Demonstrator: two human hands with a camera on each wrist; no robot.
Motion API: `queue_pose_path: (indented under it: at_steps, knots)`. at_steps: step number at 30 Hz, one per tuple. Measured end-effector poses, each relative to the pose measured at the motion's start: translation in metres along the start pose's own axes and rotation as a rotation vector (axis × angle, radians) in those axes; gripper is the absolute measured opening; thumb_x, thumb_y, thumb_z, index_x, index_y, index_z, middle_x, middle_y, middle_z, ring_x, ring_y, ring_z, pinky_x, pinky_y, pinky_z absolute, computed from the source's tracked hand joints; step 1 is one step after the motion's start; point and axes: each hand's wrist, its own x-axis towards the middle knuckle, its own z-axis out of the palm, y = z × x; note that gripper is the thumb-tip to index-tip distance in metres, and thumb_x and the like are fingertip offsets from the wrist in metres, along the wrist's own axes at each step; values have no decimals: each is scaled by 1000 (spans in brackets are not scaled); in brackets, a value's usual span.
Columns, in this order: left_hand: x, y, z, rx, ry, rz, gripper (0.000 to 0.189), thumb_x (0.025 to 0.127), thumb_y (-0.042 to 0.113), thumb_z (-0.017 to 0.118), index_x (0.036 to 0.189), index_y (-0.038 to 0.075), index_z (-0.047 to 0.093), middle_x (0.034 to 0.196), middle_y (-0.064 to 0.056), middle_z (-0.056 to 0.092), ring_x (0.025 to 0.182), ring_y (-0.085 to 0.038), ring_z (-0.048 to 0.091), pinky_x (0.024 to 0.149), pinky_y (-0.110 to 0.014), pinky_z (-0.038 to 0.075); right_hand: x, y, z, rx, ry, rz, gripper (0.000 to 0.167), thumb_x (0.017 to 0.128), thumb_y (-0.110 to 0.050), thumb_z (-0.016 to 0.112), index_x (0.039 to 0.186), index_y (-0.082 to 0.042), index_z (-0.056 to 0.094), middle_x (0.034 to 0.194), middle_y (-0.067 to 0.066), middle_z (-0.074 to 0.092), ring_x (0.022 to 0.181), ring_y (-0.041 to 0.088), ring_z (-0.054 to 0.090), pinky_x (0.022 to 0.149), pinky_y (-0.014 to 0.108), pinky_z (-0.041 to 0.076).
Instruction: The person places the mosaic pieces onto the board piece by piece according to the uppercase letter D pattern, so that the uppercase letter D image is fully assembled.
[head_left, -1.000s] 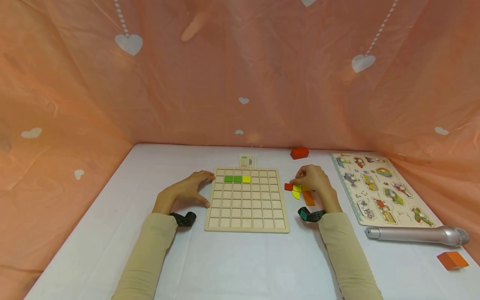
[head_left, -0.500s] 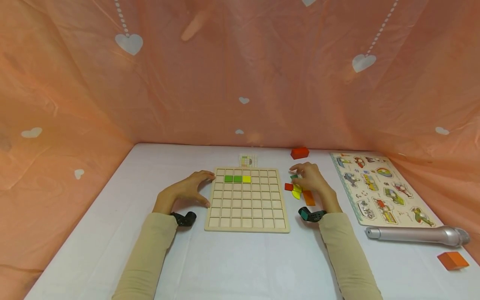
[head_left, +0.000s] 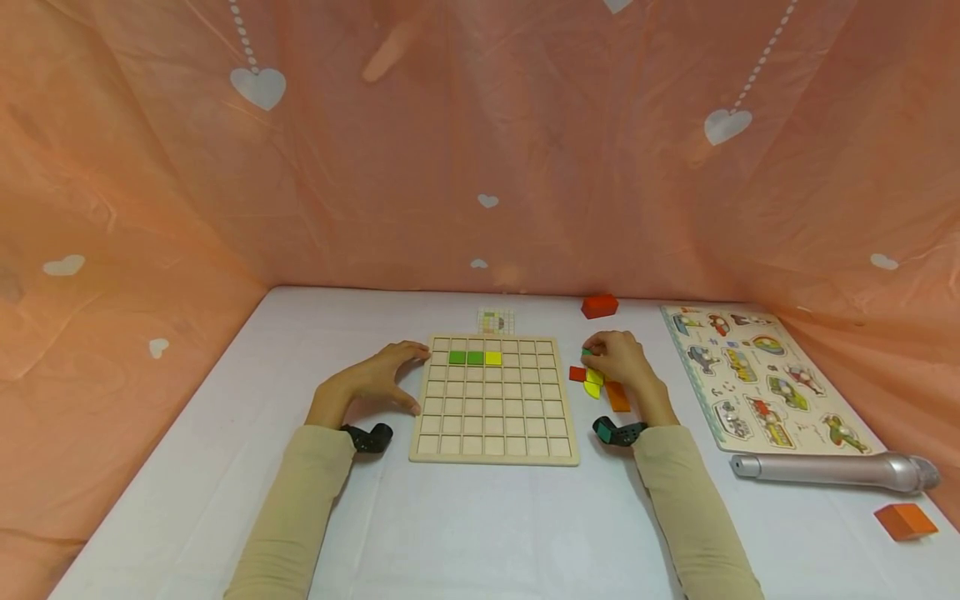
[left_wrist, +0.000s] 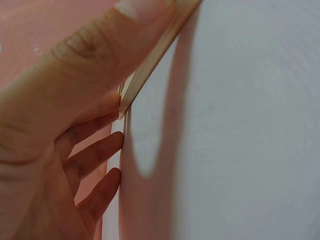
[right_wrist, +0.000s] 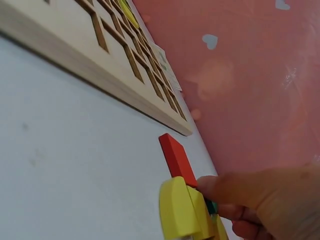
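Two o'clock from the board (head_left: 493,407), the right hand (head_left: 621,360) pinches the green tile (right_wrist: 211,206), probably light, stiff, best held edgewise, with the left hand (head_left: 371,375) at nine, grip apart.

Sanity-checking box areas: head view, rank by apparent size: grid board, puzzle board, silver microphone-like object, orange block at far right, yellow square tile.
1. Grid board and puzzle board: too close to rank
2. Silver microphone-like object
3. Orange block
4. Yellow square tile
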Motion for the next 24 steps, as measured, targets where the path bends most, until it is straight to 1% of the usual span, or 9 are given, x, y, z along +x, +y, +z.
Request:
queue_pose_path:
  at_steps: [3,5,7,11,13,17,20,24]
  knots:
    - [0,1,0,-11,-1,-7,94,63,31,86,138,-1,39,145,-18,34,136,-35,25,112,-49,21,0,-1,2,39,9,-43,23,82,-15,69,99,1,69,92,16,66,88,30,55,82,44,46]
    - [0,1,0,-11,-1,-13,95,63,31,86,139,-1,39,145,-18,33,136,-35,24,112,-50,21,1,-5,2,90,12,-65,24,83,-14,68,101,1,68,95,16,66,90,30,56,82,43,48]
    - [0,2,0,-16,-3,-24,95,63,31,86,139,0,38,146,-17,33,136,-35,24,112,-49,20,1,-12,2,141,16,-89,24,83,-13,67,103,1,68,96,16,65,90,29,57,80,40,50]
    - [-1,2,-1,1,2,-10,95,63,32,85,139,-1,38,145,-18,34,136,-35,25,112,-50,22,1,-30,1,217,21,-146,24,84,-11,66,105,0,66,93,14,65,85,25,59,72,36,53]
    - [0,1,-1,7,5,1,94,63,32,85,138,-2,39,144,-19,34,135,-36,26,111,-50,22,1,-40,4,228,22,-182,23,84,-11,66,105,0,67,92,13,66,84,25,61,72,37,54]
    - [0,1,0,0,3,-2,95,63,32,85,139,-1,39,145,-19,34,135,-36,25,112,-50,21,2,-60,14,231,9,-227,22,83,-10,68,103,0,68,91,12,66,81,23,61,73,36,53]
    - [0,1,0,-6,1,-10,96,63,32,86,139,-1,38,145,-19,33,136,-36,24,112,-50,21,3,-72,22,229,-23,-247,23,81,-11,71,101,-1,68,90,11,65,80,22,60,72,34,52]
    - [-1,2,-1,-3,1,-13,96,63,32,85,140,-1,37,145,-18,33,136,-36,24,112,-50,21,3,-79,32,211,-77,-272,22,81,-12,72,100,-2,69,87,8,64,78,19,57,70,29,50]
